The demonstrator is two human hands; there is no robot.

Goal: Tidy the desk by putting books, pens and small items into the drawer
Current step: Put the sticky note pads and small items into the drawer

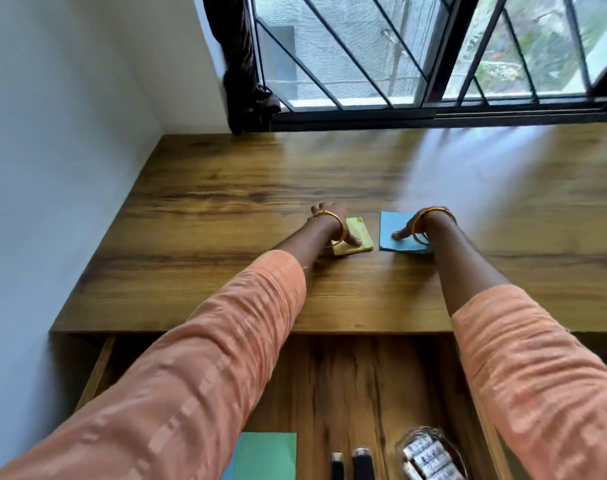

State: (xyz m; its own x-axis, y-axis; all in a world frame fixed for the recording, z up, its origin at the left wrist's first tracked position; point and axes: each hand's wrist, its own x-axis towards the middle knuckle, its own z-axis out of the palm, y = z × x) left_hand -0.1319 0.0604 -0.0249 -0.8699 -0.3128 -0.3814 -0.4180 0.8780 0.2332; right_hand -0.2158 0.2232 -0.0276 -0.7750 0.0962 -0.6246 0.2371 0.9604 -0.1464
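Observation:
A yellow sticky-note pad and a blue sticky-note pad lie side by side in the middle of the wooden desk. My left hand holds the yellow pad, covering its left part with the thumb across its top. My right hand holds the blue pad at its right side, thumb pressed on the blue surface. My wrists hide the other fingers of both hands. Below the desk's front edge the drawer stands pulled out.
In the drawer lie a green pad, two dark pen-like items and a clear container of small white pieces. A white wall bounds the desk on the left. A barred window and a dark curtain stand behind it.

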